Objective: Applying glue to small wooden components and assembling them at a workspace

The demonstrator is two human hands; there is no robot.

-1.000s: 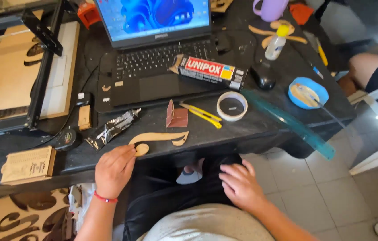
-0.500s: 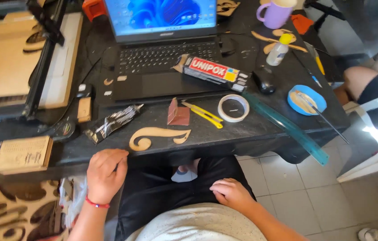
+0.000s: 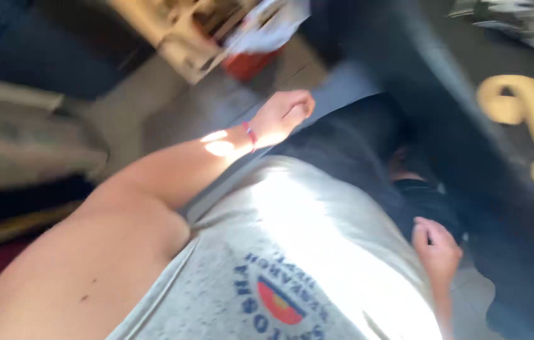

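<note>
The view is tilted and badly blurred. The left hand hangs out past the left side of the lap, fingers curled into a loose fist with nothing showing inside it. A thin red band sits on its wrist. Farther off on that side lie a pale wooden piece and a red thing, both too smeared to make out; the hand is near them but touches neither. The right hand rests on the dark trousers at the near right, fingers bent. Whether it grips the cloth or anything else cannot be told.

At the far right, on the dark table, lies a curled wooden cutout, flat and well apart from both hands. It looks thin and cut from sheet, so probably light and stiff, with slim curls that could snap. It is best picked up by its broad middle, not by the scroll tips
</note>
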